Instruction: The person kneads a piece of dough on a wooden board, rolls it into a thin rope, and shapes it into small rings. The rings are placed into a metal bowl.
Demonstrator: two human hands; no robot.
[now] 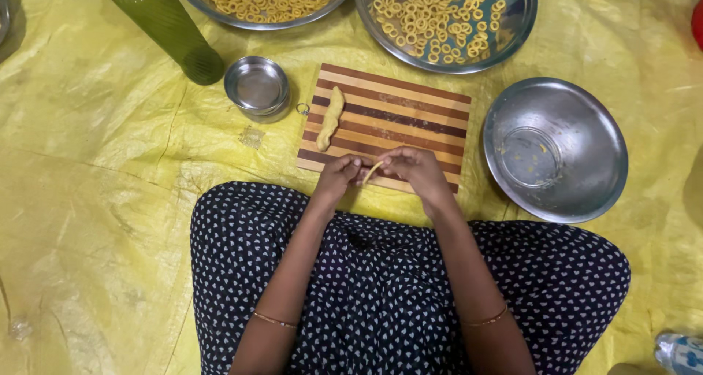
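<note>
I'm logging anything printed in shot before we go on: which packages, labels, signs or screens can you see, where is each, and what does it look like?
Labelled plastic bottle: bottom right corner on the yellow sheet, mostly cut off by the frame; clear body with a blue and white label, print too small to make out.
No other packages, signs or screens are in view; the green bottle at top left shows no label.

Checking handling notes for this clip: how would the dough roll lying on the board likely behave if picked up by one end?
The dough roll looks soft: its outline is lumpy and slightly bent, so it would probably sag or stretch. The thin strip between the left hand and right hand curves freely, hinting the same. It may cling slightly to the board.
</note>
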